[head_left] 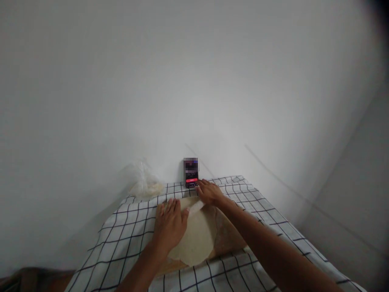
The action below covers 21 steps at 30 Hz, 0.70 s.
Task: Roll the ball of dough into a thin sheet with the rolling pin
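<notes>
A pale, floured rolling pin lies slantwise across a thin round sheet of dough. My left hand rests over the pin's near-left end, fingers stretched out and palm down. Over the far-right end lies my right hand, also flat with its fingers extended. Only the middle of the pin shows between them; its ends are hidden under the hands. Beneath the dough is a wooden board, dusted with flour on the right side.
A phone with a lit screen leans upright against the white wall, just beyond my right hand. A clear plastic bag with something pale inside sits at the back left. A white checked cloth covers the table.
</notes>
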### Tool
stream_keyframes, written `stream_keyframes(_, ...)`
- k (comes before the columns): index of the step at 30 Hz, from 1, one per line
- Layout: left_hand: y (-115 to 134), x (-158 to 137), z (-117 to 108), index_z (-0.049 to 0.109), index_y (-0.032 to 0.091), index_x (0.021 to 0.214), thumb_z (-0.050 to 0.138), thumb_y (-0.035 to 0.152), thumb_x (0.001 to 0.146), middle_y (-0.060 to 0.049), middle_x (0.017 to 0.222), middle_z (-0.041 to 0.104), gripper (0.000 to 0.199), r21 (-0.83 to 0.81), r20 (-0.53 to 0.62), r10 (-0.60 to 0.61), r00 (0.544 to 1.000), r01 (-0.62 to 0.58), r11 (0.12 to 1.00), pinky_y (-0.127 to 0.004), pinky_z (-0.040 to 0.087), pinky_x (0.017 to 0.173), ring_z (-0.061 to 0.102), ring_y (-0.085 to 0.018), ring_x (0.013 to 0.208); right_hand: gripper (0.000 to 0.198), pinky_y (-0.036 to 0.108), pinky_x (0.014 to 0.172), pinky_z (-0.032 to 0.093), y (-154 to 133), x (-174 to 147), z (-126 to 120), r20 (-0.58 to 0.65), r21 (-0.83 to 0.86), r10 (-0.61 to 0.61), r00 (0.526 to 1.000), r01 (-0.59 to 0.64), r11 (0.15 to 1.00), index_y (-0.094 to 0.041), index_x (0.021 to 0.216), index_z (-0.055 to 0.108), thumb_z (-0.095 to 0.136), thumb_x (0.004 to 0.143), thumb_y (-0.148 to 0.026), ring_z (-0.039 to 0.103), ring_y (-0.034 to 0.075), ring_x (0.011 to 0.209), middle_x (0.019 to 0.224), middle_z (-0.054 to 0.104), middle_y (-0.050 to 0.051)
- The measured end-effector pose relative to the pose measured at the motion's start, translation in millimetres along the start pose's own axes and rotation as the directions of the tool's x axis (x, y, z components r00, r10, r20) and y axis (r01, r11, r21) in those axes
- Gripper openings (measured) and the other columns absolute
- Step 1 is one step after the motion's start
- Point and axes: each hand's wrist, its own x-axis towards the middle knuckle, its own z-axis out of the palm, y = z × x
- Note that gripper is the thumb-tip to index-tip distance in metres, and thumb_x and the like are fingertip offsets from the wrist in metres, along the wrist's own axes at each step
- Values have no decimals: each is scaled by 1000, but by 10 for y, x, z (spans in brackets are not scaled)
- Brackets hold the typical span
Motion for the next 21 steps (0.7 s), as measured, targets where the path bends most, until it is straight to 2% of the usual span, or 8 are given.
stream_keyframes(2, 9, 2, 16, 56, 3, 141, 29, 45, 108, -25, 148, 57, 60, 6, -24, 0, 1000, 0, 1000, -62, 32, 119, 48, -37, 143, 48, 46, 109, 43, 25, -32, 38, -19, -12, 40, 999, -40, 999, -13, 142, 55, 30, 107, -36, 58, 28, 132, 142, 63, 18)
stream_keyframes(4, 23, -5, 26, 55, 3, 142, 30, 47, 108, -25, 148, 57, 61, 13, -65, 13, 998, -12, 1000, -61, 32, 119, 48, -37, 143, 45, 45, 108, 44, 66, -131, 60, -25, -26, 54, 998, -55, 998, -11, 136, 58, 31, 106, -32, 61, 29, 128, 136, 66, 19)
stream_keyframes(8, 29, -11, 38, 56, 3, 142, 33, 49, 107, -24, 147, 58, 62, 20, -117, 60, 991, -58, 998, -57, 37, 117, 51, -36, 141, 46, 40, 116, 38, 111, -417, 17, -20, -43, -1, 1000, 0, 999, -14, 137, 61, 31, 107, -32, 53, 25, 138, 147, 60, 15)
stream_keyframes(13, 33, -60, 34, 54, 7, 145, 37, 52, 106, -22, 149, 56, 62, -19, -189, 118, 975, -123, 992, -57, 39, 116, 50, -35, 142, 52, 40, 120, 36, 58, -826, -115, -46, -39, -50, 998, 48, 998, -16, 134, 66, 24, 110, -37, 52, 23, 140, 144, 64, 11)
stream_keyframes(17, 68, -214, -16, 52, 9, 147, 38, 52, 105, -18, 152, 55, 61, -7, -210, 165, 964, -170, 985, -55, 41, 116, 51, -33, 141, 53, 46, 122, 37, 20, -1288, -84, -118, -6, -66, 991, 65, 998, -12, 146, 56, 32, 110, -41, 48, 27, 144, 152, 56, 15)
stream_keyframes(21, 83, -465, -57, 44, 10, 152, 42, 52, 104, -15, 155, 51, 64, 32, -271, 240, 932, -240, 970, -56, 43, 115, 50, -33, 142, 55, 51, 124, 35, 9, -1774, 36, -152, 7, -100, 983, 102, 995, -20, 157, 42, 38, 108, -45, 36, 28, 152, 163, 42, 9)
